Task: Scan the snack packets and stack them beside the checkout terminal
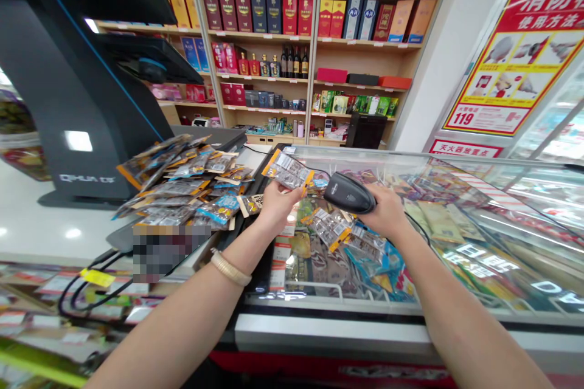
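Two bare forearms reach up from the bottom edge, the left one [182, 316] wearing a pale, ribbed, band-like bracelet [230, 268]. At mid-frame the left hand [276, 209] pinches the near edge of a flat, glossy plastic packet [289, 169] with orange ends and a printed label, its thumb laid over the top; this edge grip seems to leave the label uncovered. Just right of it, the right hand [385, 213] wraps around a black, rounded, smooth plastic scanner [349, 192], its nose pointing left toward the packet, probably to bring the two face to face; whether a finger presses a trigger I cannot tell. Similar crinkled packets [326, 228] appear to rest on the clear, reflective freezer lid [460, 194] below the scanner, within easy reach. At left, a loose, overlapping heap of shiny packets [177, 185] lies on the glossy white counter [20, 237], beside the angular dark register stand [95, 103], apparently kept close to the left hand.
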The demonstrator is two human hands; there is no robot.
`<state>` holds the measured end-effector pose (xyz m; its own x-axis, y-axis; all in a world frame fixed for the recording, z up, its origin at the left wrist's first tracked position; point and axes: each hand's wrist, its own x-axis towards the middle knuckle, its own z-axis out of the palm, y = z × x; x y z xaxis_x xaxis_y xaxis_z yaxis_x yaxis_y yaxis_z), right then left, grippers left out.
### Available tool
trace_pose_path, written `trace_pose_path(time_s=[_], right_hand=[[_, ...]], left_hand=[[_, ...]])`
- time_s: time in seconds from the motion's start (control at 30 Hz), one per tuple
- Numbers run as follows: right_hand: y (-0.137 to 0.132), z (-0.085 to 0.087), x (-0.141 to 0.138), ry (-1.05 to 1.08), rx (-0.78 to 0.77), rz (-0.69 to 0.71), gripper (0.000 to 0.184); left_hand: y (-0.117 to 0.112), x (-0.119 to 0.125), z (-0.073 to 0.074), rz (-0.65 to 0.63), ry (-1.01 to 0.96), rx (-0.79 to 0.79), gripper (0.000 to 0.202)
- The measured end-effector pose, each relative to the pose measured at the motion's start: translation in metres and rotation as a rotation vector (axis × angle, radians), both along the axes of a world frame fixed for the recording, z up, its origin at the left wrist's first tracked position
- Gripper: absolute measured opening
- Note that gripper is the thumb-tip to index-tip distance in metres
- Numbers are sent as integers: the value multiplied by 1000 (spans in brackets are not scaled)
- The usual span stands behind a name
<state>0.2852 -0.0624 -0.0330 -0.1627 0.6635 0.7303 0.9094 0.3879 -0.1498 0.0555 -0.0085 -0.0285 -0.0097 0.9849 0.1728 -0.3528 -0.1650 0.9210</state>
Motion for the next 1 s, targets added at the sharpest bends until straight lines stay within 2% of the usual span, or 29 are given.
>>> trace_pose_path(time_s=[0.27, 0.37, 0.47, 0.57, 0.63, 0.77, 0.9, 1.0], right_hand=[[-1, 0, -7, 11, -66, 9, 26], [1, -1, -5, 11, -35, -21, 26], [2, -3, -3, -3, 11, -20, 27], [2, -4, -2, -10, 26, -18, 26], [2, -4, -2, -13, 23, -23, 25], [2, -4, -2, -17, 8, -29, 23], [2, -4, -2, -5, -10, -34, 25], [2, -4, -1, 6, -29, -30, 28]], left_hand=[[-4, 2, -1, 27, 63, 21, 33], [-4, 3, -1, 20, 31, -47, 22], [-4, 3, 2, -2, -130, -229, 8], [-2, 1, 7, 8, -330, -380, 13], [1, -2, 10, 65, -447, -442, 14], [8, -8, 13, 167, -639, -480, 12], [15, -17, 17, 168, -737, -497, 26], [23, -26, 19, 214, -754, -475, 34]])
